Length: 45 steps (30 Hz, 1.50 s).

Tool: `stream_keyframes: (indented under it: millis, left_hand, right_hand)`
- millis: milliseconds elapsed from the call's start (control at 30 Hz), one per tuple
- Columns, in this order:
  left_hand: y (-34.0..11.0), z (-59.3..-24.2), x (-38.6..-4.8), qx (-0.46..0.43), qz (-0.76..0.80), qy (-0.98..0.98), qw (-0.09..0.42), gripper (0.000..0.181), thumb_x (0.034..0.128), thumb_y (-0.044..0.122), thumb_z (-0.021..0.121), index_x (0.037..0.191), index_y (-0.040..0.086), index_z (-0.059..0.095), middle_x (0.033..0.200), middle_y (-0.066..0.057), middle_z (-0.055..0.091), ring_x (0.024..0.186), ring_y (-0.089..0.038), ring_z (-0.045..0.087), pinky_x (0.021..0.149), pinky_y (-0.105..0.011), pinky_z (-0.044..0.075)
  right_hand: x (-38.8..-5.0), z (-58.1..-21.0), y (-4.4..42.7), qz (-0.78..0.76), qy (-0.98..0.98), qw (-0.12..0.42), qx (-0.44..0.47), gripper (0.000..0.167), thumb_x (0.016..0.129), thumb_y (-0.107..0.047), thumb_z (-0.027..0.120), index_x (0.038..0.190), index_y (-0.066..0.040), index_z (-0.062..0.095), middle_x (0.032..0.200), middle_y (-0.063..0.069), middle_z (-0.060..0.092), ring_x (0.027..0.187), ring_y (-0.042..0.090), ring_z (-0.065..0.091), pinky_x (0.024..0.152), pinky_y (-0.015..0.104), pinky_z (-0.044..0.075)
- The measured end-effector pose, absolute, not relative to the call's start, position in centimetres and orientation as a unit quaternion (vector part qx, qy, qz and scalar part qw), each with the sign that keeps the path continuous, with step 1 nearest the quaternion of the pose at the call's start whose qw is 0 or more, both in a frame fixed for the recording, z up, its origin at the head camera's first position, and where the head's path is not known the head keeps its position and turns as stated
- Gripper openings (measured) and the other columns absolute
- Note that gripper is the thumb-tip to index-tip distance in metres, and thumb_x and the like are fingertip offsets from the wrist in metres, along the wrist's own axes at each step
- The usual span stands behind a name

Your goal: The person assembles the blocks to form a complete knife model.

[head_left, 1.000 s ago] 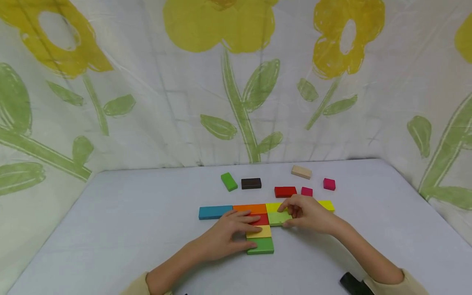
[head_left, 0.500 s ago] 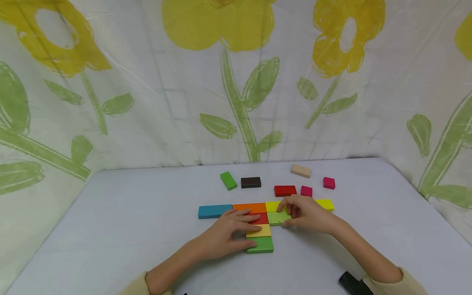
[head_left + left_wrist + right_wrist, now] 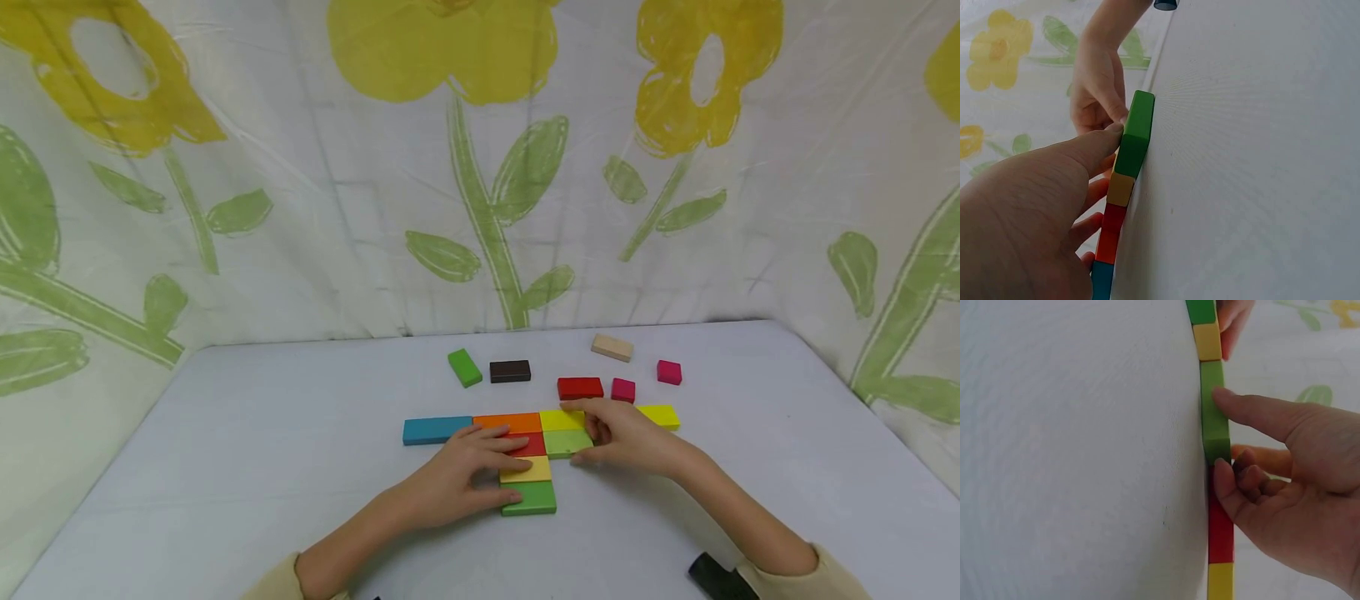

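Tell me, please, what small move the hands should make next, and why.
I would probably ease the right hand off the light green wooden-looking rectangular block: in the head view it lies against the flat red block under the left hand and the flat yellow block behind it, with no visible gap.

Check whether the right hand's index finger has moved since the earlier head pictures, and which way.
Yes. On the right hand, the index finger has shifted up the picture, nearer the loose red block, which has stayed put.
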<state>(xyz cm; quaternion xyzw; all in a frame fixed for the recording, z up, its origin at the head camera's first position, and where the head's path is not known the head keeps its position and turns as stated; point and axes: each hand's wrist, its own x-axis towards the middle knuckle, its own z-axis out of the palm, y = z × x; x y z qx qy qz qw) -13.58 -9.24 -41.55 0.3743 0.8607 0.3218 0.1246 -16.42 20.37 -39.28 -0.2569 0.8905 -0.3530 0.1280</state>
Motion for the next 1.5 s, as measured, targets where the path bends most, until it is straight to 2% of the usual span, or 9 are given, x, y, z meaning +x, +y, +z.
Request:
stream_keyframes:
  millis: [600, 900, 1233, 1500]
  left_hand:
    - [-9.2, -41.6, -13.6, 0.374, 0.327, 0.858, 0.127, 0.045, 0.101, 0.041, 0.071, 0.141, 0.02, 0.071, 0.157, 0.006, 0.055, 0.154, -0.024, 0.041, 0.125, -0.066, 0.021]
    - [-9.3, -41.7, -13.7, 0.373, 0.328, 0.858, 0.129, 0.045, 0.1014, 0.041, 0.071, 0.141, 0.021, 0.07, 0.157, 0.007, 0.055, 0.154, -0.025, 0.041, 0.126, -0.066, 0.02]
    - [-9.2, -41.7, -13.7, 0.38, 0.324, 0.857, 0.124, 0.044, 0.1017, 0.042, 0.07, 0.141, 0.02, 0.071, 0.157, 0.007, 0.055, 0.153, -0.024, 0.042, 0.125, -0.066, 0.021]
    - [-9.2, -41.6, -13.7, 0.377, 0.319, 0.861, 0.125, 0.044, 0.1014, 0.041, 0.071, 0.141, 0.021, 0.07, 0.157, 0.007, 0.055, 0.154, -0.023, 0.042, 0.126, -0.064, 0.02]
  right_hand:
    - [-16.3, -39.2, 20.3, -0.357, 0.889, 0.126, -0.259, 0.065, 0.087, -0.021, 0.087, 0.141, 0.003, 0.061, 0.082, -0.004, 0.052, 0.073, 0.01, 0.048, 0.061, 0.02, 0.04]
    - [-16.4, -38.9, 20.5, -0.367, 0.885, 0.131, -0.254, 0.064, 0.087, -0.022, 0.088, 0.141, 0.001, 0.062, 0.086, -0.002, 0.057, 0.076, 0.012, 0.052, 0.064, 0.02, 0.046]
    - [-16.7, -38.1, 21.4, -0.38, 0.88, 0.105, -0.264, 0.05, 0.091, -0.018, 0.084, 0.134, 0.001, 0.067, 0.092, -0.002, 0.065, 0.081, 0.012, 0.062, 0.071, 0.023, 0.056]
    - [-17.8, -36.3, 21.7, -0.366, 0.891, 0.084, -0.254, 0.042, 0.094, -0.015, 0.079, 0.132, 0.001, 0.068, 0.103, 0.004, 0.07, 0.091, 0.018, 0.064, 0.073, 0.024, 0.058]
